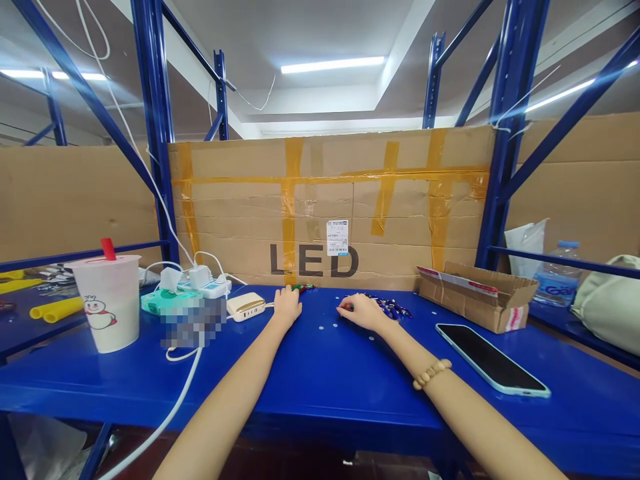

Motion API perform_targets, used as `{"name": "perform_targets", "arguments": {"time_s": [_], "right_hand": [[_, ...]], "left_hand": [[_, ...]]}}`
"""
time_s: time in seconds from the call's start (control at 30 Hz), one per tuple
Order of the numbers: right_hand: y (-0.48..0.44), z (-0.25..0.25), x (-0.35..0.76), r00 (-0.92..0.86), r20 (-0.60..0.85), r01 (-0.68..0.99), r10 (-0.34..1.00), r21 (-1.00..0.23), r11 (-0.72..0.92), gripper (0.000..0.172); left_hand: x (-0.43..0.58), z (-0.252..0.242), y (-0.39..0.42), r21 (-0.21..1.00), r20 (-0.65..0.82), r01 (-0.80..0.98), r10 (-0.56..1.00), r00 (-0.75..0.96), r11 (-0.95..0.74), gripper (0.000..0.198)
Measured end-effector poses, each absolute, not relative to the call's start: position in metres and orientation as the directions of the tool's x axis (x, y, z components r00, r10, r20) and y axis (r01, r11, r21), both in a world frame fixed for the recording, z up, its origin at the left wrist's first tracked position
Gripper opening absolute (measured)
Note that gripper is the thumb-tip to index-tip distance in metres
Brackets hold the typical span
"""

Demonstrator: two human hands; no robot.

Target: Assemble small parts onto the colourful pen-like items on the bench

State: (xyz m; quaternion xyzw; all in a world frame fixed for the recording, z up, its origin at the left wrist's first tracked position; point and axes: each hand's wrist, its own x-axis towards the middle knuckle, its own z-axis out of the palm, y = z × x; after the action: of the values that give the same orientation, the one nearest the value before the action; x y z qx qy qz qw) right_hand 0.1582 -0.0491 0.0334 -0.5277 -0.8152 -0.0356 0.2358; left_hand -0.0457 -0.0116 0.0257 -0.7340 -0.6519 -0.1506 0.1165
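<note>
Okay, here's what we've got: our left hand (287, 308) rests palm-down on a blue steel bench (330, 400), fingers loosely curled, tips just short of a small red-and-green bit (303, 288). We can't tell if it has hold of that. Our right hand (361, 312) sits a little way to its right, fingers drawn in around a tiny green piece (349, 307), maybe pinched, but it's too small for us to be sure. Just past those fingertips lies a heap of blue-wrapped bits (393, 308), too tangled to count. Between the hands are roughly ten little white discs (325, 327). Stuff that small would call for a fingertip pinch, not a whole-hand grab.

Around the hands we count one phone (493, 360) and one cardboard box (477, 297) to the right, plus one charger (246, 307) and one white cup (107, 303) to the left.
</note>
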Motion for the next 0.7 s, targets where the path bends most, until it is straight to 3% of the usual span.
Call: {"name": "perform_targets", "arguments": {"time_s": [0.13, 0.23, 0.33, 0.47, 0.6, 0.7], "right_hand": [[-0.051, 0.034, 0.157, -0.293, 0.433, 0.891, 0.852, -0.2, 0.408, 0.021], [-0.054, 0.036, 0.155, -0.265, 0.433, 0.899, 0.862, -0.213, 0.383, 0.022], [-0.056, 0.038, 0.153, -0.243, 0.434, 0.906, 0.867, -0.218, 0.363, 0.022], [-0.054, 0.037, 0.154, -0.211, 0.467, 0.903, 0.859, -0.244, 0.355, 0.021], [-0.047, 0.032, 0.156, -0.224, 0.525, 0.852, 0.821, -0.303, 0.427, 0.018], [-0.041, 0.026, 0.154, -0.26, 0.594, 0.771, 0.761, -0.347, 0.534, 0.029]], "left_hand": [[-0.049, 0.025, -0.013, 0.143, 0.369, 0.989, 0.929, -0.027, -0.027, 0.032], [-0.051, 0.026, -0.013, 0.213, 0.356, 0.976, 0.934, -0.028, -0.051, 0.021], [-0.053, 0.029, -0.013, 0.269, 0.351, 0.96, 0.936, -0.024, -0.076, 0.024], [-0.054, 0.032, -0.011, 0.488, 0.477, 0.855, 0.874, -0.094, -0.174, 0.02], [-0.049, 0.038, -0.009, 0.789, 0.546, 0.461, 0.808, -0.221, -0.407, 0.011], [-0.038, 0.041, -0.012, 0.893, 0.45, 0.038, 0.886, -0.116, -0.448, 0.016]]}}
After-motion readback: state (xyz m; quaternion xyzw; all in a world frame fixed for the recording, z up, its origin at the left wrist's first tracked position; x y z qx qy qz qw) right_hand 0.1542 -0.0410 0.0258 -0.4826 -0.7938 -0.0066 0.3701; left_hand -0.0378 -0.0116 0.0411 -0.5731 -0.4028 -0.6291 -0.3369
